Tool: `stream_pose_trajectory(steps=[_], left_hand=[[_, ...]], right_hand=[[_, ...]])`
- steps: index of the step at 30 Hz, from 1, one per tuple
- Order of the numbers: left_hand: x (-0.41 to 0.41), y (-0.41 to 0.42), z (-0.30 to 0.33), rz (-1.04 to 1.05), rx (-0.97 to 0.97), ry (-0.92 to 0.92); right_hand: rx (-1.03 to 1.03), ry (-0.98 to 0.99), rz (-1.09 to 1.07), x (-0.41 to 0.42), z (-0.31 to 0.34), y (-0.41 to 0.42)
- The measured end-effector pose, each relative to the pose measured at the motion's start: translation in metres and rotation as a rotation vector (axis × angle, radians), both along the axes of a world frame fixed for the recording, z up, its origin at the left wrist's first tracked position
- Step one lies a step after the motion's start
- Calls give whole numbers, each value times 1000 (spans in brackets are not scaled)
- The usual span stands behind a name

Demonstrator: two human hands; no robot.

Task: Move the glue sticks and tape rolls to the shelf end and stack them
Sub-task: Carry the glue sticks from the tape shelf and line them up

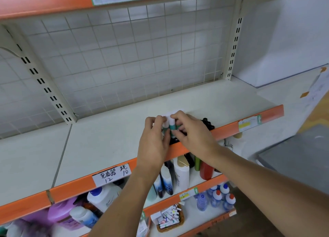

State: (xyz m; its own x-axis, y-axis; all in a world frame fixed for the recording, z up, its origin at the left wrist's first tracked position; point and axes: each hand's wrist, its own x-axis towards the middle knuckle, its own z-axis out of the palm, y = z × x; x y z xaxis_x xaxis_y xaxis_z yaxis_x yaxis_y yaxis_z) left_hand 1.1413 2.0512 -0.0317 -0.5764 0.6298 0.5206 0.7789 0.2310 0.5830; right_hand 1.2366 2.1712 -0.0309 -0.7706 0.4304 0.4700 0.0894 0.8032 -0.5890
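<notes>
A small bunch of glue sticks [171, 123], white caps and teal-green bodies, stands upright near the front edge of the cream shelf [110, 138]. My left hand [154, 140] wraps the bunch from the left, and my right hand [191, 131] closes on it from the right, fingers over the caps. Dark tape rolls [207, 123] lie just right of my right hand by the orange shelf lip [249, 125]; part of them is hidden under my hand. More black items [173, 141] show below the sticks between my hands.
A wire grid backs the shelf, with slotted uprights at left [44, 87] and right [233, 46]. The shelf's right end [277, 103] lies beyond the tape rolls. Lower shelves hold shampoo bottles [179, 174], water bottles [217, 199] and a basket [170, 219]. A handwritten price label [112, 174] sticks to the lip.
</notes>
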Motion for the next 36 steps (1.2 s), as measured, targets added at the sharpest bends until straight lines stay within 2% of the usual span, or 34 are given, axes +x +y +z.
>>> stream_pose_trajectory(steps=[9,18,24,31,36], left_hand=[[20,-5,10,212,-237,185],[55,-4,17,384,-372,268],[75,-19,14,527,-604,212],[92,-38,19,616,-831,74],[96,-67,34,670,-865,9]], right_hand=[[210,-159,107,18,28,30],[320,-330,150,37,42,64],[464,-519,208,51,42,57],[542,-532,370,57,44,13],[593,-563,476,46,51,-26]])
